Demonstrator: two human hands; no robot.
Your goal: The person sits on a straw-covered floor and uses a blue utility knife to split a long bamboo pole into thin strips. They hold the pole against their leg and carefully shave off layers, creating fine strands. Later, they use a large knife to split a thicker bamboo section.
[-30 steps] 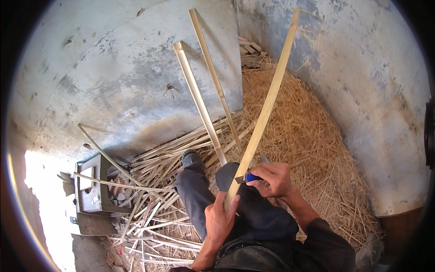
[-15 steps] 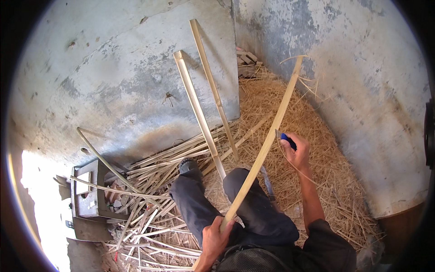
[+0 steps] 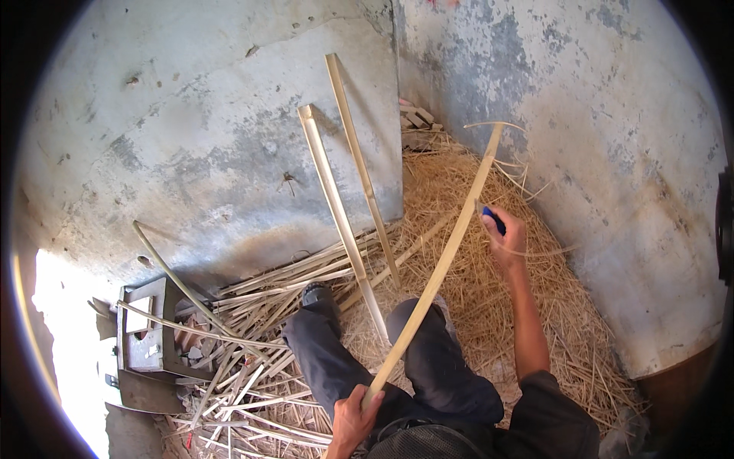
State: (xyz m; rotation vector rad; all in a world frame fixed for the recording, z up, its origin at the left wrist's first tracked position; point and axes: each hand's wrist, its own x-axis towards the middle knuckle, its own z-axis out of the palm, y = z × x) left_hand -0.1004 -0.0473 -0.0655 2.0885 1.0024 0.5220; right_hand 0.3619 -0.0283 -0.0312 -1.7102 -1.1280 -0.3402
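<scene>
Left hand (image 3: 353,417) clenched on lower end of bamboo strip (image 3: 440,268); right hand (image 3: 506,237) beside strip, grasping blue-handled knife (image 3: 493,220), blade hidden.

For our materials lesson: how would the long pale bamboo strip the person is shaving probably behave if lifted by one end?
The long pale bamboo strip would probably flex rather than flop: it already bows gently between the left hand and its far tip. It looks light for its length, being thin and held up by one hand. Its peeled curls near the right hand suggest splintery edges.
</scene>
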